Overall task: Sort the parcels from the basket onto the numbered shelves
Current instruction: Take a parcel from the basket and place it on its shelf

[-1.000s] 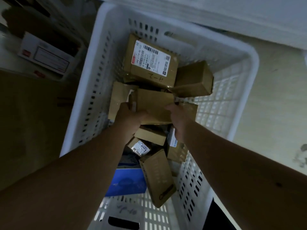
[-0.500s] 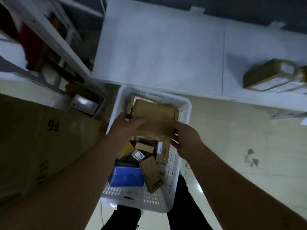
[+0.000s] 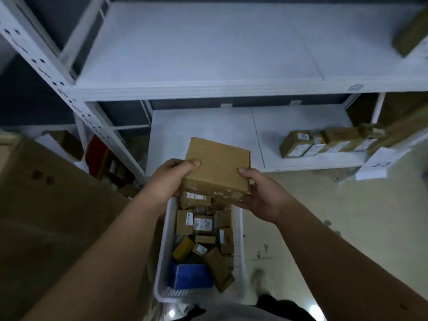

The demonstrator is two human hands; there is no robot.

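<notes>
I see two bare hands holding one brown box [image 3: 217, 167] up above a white basket [image 3: 162, 269]. The left hand [image 3: 168, 179] grips the box's near left corner, thumb lying across the top face and fingers curled underneath. The right hand [image 3: 261, 195] cups the near right corner, thumb on the top edge and fingers wrapped under the bottom. The box is tilted a little, its plain top face turned toward me; I cannot make out any label on it.

Directly under the box, the basket stands on the floor, packed with parcels [image 3: 201, 228]: mostly small brown cartons, several with white labels, lying at mixed angles. A blue box [image 3: 192, 276] lies flat at the basket's near end.

Beyond the hands stands a white metal rack. Its lower shelf [image 3: 208, 126] is just behind the held box, and a row of labelled cartons [image 3: 324, 143] sits at its right end. The upper shelf [image 3: 208, 49] has one brown carton [image 3: 412, 31] at its far right. A large cardboard box [image 3: 46, 205] stands left of the basket.
</notes>
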